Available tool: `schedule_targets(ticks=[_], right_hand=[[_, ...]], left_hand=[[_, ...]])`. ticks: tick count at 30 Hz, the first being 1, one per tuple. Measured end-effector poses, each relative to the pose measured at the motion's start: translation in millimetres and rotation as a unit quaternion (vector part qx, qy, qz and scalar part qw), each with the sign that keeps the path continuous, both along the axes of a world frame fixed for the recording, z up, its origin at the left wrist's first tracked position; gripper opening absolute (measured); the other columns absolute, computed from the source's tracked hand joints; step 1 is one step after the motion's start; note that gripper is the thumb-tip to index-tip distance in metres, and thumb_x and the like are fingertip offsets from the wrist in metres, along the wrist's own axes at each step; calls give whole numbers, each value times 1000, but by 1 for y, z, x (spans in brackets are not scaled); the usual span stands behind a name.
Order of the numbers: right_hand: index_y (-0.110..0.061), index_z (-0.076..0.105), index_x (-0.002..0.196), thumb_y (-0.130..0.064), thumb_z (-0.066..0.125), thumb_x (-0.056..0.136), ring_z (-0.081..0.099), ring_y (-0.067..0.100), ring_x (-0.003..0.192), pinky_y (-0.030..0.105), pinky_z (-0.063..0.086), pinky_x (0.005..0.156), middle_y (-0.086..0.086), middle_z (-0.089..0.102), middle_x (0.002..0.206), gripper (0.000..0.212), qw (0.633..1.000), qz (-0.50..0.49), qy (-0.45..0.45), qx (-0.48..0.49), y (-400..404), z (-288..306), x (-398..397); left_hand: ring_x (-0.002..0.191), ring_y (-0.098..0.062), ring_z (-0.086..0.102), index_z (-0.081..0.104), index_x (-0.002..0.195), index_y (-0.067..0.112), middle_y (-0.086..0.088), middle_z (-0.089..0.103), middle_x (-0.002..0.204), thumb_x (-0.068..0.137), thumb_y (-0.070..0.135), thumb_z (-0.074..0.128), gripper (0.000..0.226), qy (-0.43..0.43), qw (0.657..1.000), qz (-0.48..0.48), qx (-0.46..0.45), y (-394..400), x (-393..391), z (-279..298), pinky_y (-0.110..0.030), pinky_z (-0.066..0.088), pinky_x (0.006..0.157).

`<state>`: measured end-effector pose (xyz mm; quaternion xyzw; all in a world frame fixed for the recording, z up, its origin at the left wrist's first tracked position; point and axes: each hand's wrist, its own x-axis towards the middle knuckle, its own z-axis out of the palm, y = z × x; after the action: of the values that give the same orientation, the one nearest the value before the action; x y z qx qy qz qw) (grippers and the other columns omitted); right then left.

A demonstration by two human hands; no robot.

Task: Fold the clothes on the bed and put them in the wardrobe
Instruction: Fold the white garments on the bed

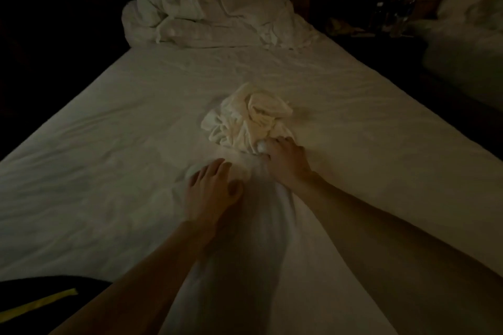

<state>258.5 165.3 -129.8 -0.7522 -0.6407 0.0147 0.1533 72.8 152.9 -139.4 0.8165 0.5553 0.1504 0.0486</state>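
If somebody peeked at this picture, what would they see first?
Probably the crumpled cream cloth bunched in the middle of the white bed. The right hand grips its near edge, and the left hand touches the fabric beside it. A rumpled white blanket is heaped at the far end.

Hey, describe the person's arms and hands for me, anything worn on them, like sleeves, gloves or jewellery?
Both forearms are bare as far as the frame shows, with no sleeves in view. The left hand and the right hand wear no gloves. No watch, bracelet or ring shows, though the dim light could hide small items.
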Motion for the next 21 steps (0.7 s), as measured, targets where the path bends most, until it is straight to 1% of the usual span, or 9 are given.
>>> schedule_targets(ticks=[3, 7, 9, 11, 13, 15, 16, 18, 21], right_hand=[[-19, 46, 132, -23, 40, 100, 48, 30, 120, 47, 39, 96, 7, 55, 128, 33, 1000, 6, -3, 18, -6, 8, -2], [-22, 44, 137, -23, 48, 96, 57, 32, 114, 43, 46, 94, 10, 61, 126, 41, 984, 136, 111, 13, -62, 39, -15], [-22, 48, 134, -24, 49, 97, 60, 29, 111, 38, 48, 89, 7, 64, 124, 38, 976, 184, 117, 21, -104, 59, -27], [-22, 54, 130, -26, 51, 96, 63, 27, 104, 35, 49, 83, 3, 67, 119, 34, 969, 206, 127, 40, -154, 81, -37], [-24, 60, 127, -22, 55, 92, 64, 22, 102, 31, 50, 85, -3, 67, 120, 36, 965, 223, 134, 38, -205, 99, -42], [-23, 66, 120, -22, 57, 89, 63, 17, 102, 21, 45, 84, -3, 68, 118, 32, 966, 222, 133, -1, -256, 113, -46], [-21, 68, 114, -25, 59, 88, 63, 17, 99, 20, 43, 79, -1, 70, 112, 28, 967, 213, 137, -30, -279, 120, -48], [-18, 70, 104, -34, 60, 86, 64, 17, 88, 27, 46, 73, 3, 71, 98, 26, 965, 208, 131, -92, -322, 132, -57], [-13, 70, 95, -36, 64, 82, 59, 15, 74, 31, 45, 64, 5, 67, 86, 27, 955, 213, 132, -157, -384, 148, -75]], left_hand=[[138, -18, 36, 36, 146, 27, 5, 34, 154, 94, 49, 48, 57, -26, 999, 5, 26, -6, 2, 6, -37, 29, 113], [141, -21, 31, 12, 153, 31, 3, 21, 159, 89, 45, 57, 80, -48, 997, -51, 19, -36, -2, 34, -39, 32, 110], [141, -21, 31, 6, 153, 37, 4, 17, 160, 87, 41, 63, 87, -41, 993, -108, 10, -59, -6, 54, -40, 40, 106], [132, -19, 43, 24, 149, 34, 6, 30, 153, 87, 39, 63, 74, -32, 989, -141, -16, -88, -10, 76, -36, 48, 94], [107, -19, 60, 47, 133, 24, 1, 53, 130, 90, 36, 61, 47, -19, 984, -169, -54, -125, -15, 99, -30, 47, 81], [96, -24, 63, 57, 116, 16, -6, 63, 112, 90, 32, 62, 32, -6, 974, -206, -97, -169, -22, 116, -30, 44, 77], [98, -26, 63, 59, 115, 13, -9, 65, 111, 89, 30, 62, 31, 8, 967, -219, -128, -192, -25, 123, -31, 44, 78], [94, -24, 65, 62, 121, 12, -12, 67, 112, 86, 25, 57, 37, 18, 952, -213, -221, -236, -31, 130, -30, 49, 77], [82, -26, 69, 62, 125, 11, -16, 68, 112, 88, 10, 52, 39, -35, 933, -153, -323, -295, -37, 136, -34, 57, 73]])
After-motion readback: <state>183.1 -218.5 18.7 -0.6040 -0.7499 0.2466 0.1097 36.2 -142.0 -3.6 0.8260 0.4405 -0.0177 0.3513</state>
